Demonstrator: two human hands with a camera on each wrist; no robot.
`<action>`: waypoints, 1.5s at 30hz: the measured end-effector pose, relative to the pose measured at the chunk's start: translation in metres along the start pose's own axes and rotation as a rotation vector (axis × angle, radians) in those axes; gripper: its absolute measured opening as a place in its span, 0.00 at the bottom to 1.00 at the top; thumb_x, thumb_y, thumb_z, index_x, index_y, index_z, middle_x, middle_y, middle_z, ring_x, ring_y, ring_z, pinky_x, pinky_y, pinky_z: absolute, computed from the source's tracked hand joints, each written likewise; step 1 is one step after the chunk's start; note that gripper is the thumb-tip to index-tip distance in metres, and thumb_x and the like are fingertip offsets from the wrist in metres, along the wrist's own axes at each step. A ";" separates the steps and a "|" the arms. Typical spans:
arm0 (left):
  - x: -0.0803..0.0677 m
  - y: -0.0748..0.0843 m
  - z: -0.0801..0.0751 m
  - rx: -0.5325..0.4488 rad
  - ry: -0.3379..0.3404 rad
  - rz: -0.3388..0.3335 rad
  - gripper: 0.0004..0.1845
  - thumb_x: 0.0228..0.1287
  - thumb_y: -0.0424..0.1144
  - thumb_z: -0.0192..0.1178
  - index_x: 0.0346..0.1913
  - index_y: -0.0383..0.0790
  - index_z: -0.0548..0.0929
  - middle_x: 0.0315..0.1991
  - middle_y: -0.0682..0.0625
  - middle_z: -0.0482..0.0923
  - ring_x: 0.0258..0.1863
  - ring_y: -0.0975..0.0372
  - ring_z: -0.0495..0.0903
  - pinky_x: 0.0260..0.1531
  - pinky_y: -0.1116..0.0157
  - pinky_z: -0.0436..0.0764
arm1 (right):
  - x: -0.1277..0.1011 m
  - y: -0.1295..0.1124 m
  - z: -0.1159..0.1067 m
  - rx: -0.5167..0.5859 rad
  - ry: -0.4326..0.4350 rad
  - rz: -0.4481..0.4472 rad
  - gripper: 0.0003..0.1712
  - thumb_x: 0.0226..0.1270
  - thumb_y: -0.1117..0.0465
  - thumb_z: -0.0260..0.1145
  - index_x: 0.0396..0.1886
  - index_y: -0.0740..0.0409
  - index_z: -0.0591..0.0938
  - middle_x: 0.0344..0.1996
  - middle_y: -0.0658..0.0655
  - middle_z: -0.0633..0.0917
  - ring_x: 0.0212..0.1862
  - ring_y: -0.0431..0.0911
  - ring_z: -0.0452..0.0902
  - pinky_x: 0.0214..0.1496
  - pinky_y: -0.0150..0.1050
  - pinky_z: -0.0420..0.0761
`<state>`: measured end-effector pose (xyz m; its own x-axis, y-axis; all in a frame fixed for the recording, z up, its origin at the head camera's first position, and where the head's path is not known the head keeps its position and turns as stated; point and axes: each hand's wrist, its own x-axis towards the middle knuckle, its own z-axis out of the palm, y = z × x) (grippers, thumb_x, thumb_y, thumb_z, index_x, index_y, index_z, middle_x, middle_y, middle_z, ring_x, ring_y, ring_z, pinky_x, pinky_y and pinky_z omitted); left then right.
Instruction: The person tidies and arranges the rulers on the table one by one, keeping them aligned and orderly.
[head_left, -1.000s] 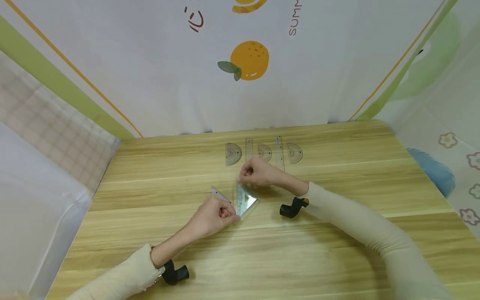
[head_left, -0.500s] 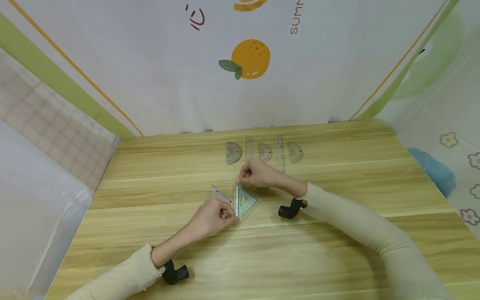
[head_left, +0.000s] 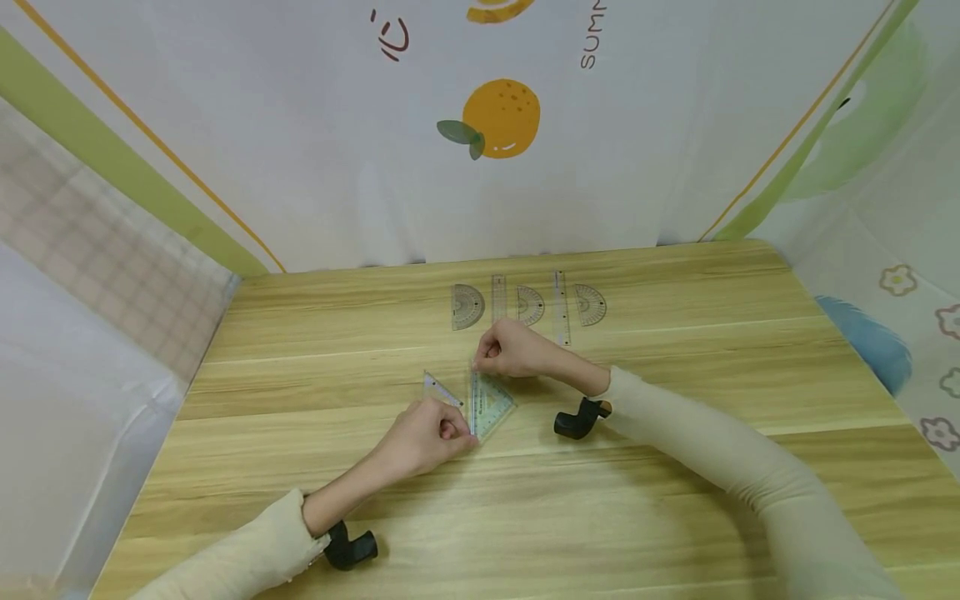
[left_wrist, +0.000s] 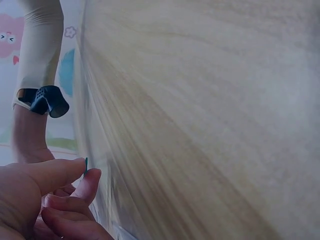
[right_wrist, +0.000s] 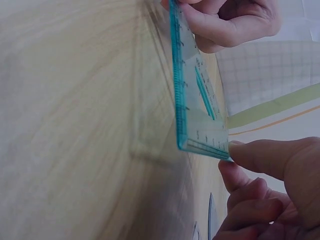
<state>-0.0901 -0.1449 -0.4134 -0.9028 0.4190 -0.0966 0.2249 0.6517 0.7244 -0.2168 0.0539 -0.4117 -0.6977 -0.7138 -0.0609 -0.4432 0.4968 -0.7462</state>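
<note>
A clear, teal-tinted triangular set square (head_left: 481,410) is held by two of its corners, one in each hand. At its near corner my left hand (head_left: 431,435) pinches it between thumb and forefinger. My right hand (head_left: 517,348) pinches the far corner the same way, its other fingers curled in. In the right wrist view the set square (right_wrist: 197,127) hovers close over the wooden table, with a shadow below it. Just left of it lies a second clear set square (head_left: 442,388), partly hidden behind the left hand. Only a thin teal tip (left_wrist: 86,165) shows in the left wrist view.
Beyond the hands a row lies near the table's (head_left: 637,500) back edge: a left protractor (head_left: 468,307), a short ruler (head_left: 498,293), a middle protractor (head_left: 530,304), a longer ruler (head_left: 562,308) and a right protractor (head_left: 591,305). A printed curtain (head_left: 330,167) hangs behind.
The bright glare on the held set square has faded and its markings show, so its tilt differs slightly. Both hands keep their pinch and have barely shifted.
</note>
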 end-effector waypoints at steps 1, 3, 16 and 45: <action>0.000 0.000 0.000 -0.002 -0.001 -0.004 0.10 0.61 0.37 0.73 0.24 0.48 0.86 0.14 0.62 0.65 0.16 0.72 0.62 0.22 0.70 0.64 | 0.000 0.000 0.000 0.002 -0.001 0.001 0.06 0.67 0.65 0.72 0.29 0.59 0.88 0.20 0.48 0.81 0.22 0.37 0.68 0.29 0.31 0.70; -0.001 0.000 0.000 0.000 0.001 -0.002 0.09 0.61 0.37 0.73 0.24 0.47 0.86 0.14 0.62 0.64 0.16 0.71 0.61 0.22 0.70 0.64 | 0.000 0.000 0.001 0.006 -0.002 0.002 0.06 0.67 0.65 0.72 0.29 0.59 0.88 0.20 0.48 0.80 0.21 0.37 0.68 0.29 0.31 0.70; -0.001 -0.001 0.001 0.014 -0.005 0.000 0.10 0.62 0.37 0.73 0.24 0.47 0.85 0.14 0.61 0.66 0.15 0.71 0.62 0.21 0.69 0.64 | 0.001 0.000 0.003 -0.008 -0.008 0.013 0.07 0.67 0.65 0.71 0.28 0.60 0.88 0.19 0.48 0.80 0.20 0.37 0.67 0.27 0.30 0.69; -0.001 -0.001 0.000 0.030 0.001 -0.003 0.09 0.60 0.36 0.74 0.24 0.47 0.86 0.14 0.61 0.66 0.16 0.71 0.62 0.20 0.70 0.63 | 0.004 0.005 0.003 -0.012 -0.032 -0.027 0.07 0.67 0.63 0.72 0.28 0.59 0.88 0.18 0.46 0.80 0.21 0.36 0.67 0.28 0.30 0.69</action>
<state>-0.0899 -0.1460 -0.4142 -0.9040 0.4161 -0.0981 0.2330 0.6720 0.7029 -0.2200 0.0518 -0.4179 -0.6671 -0.7424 -0.0616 -0.4688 0.4826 -0.7398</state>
